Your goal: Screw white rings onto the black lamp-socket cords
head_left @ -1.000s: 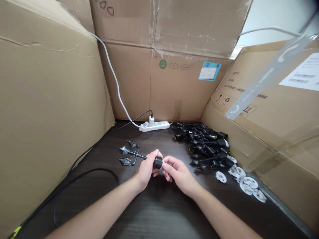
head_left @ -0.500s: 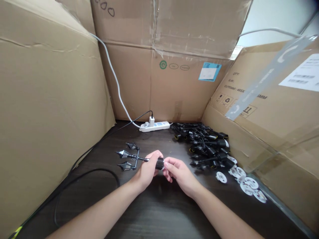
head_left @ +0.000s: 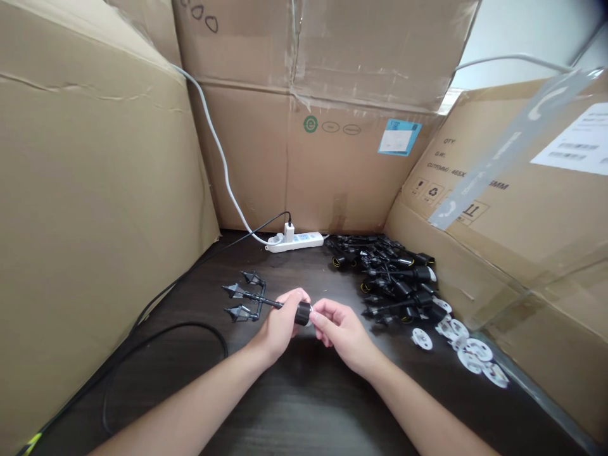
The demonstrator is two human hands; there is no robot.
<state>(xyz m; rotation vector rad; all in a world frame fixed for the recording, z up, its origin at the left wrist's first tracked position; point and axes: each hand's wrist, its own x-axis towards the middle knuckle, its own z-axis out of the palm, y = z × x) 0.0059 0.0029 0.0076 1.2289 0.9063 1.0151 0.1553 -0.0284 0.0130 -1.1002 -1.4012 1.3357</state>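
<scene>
Both hands | left fingers grip black socket | right fingertips pinch its end | unchanged

The dark wood-grain table is enclosed by corrugated cartons on its left, far and right sides. A white power strip sits at the table's far edge. A pale wall shows above the right-hand carton.

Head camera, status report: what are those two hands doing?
Left hand gripping black three-lantern stem. Right hand, fingers on its black socket. Black parts piled rightward.
</scene>
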